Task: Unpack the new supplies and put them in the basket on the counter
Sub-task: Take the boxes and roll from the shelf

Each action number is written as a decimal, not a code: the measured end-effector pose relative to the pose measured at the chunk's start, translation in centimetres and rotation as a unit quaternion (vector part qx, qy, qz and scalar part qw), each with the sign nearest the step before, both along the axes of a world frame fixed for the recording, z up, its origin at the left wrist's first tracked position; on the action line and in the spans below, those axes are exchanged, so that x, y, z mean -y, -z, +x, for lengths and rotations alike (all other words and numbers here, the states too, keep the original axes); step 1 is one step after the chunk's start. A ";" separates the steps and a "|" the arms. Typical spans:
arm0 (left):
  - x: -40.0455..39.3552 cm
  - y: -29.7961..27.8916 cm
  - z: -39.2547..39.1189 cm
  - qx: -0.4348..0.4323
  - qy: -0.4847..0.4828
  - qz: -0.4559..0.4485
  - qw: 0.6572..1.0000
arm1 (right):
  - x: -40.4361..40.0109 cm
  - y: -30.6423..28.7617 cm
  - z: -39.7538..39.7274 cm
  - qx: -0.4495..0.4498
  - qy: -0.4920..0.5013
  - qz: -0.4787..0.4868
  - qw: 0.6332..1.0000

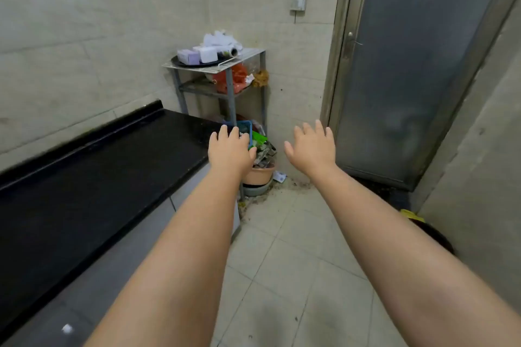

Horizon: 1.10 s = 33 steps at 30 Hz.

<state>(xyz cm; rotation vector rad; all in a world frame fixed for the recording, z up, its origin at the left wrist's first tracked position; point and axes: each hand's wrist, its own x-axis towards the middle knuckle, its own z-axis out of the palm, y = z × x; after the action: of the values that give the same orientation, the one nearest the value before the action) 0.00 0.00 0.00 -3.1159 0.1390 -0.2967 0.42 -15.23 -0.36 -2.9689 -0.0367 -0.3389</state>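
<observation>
Head view. Both arms reach forward, palms down. Left hand (pixel 229 148): fingers spread and loosely extended, holding nothing. Right hand (pixel 310 148): fingers splayed wide, likewise holding nothing. The two hands are level with each other and apart.

A blue basket (pixel 245 128) shows just beyond the left hand's fingertips, partly hidden by them; whether hand and basket touch cannot be told. It appears to sit at the far end of the black counter (pixel 98 177), which runs to the left of the left hand.

Beyond and above both hands stands a metal shelf rack (pixel 225 76). On its top tier lies a dark tray (pixel 197 62) carrying small boxes (pixel 197 56) and crumpled white wrapping (pixel 221 38).

Right of the right hand: a grey door (pixel 408 65).
</observation>
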 end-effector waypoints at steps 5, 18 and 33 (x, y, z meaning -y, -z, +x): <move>0.2 2.6 8.4 -0.036 -0.023 0.003 0.999 | 1.1 3.0 8.3 -0.043 -0.002 0.005 0.999; 2.4 -0.5 36.7 -0.034 -0.127 -0.031 0.991 | 4.9 0.8 40.4 -0.056 -0.049 -0.004 0.997; -10.5 -3.5 66.4 0.047 -0.259 -0.095 0.960 | -7.6 -5.7 73.1 0.065 -0.173 -0.002 0.983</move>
<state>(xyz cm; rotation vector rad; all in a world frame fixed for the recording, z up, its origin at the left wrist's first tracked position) 66.44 10.50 3.54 -3.1534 -0.7333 -0.4598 73.56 -7.68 5.36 -2.8622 -0.5611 -0.4831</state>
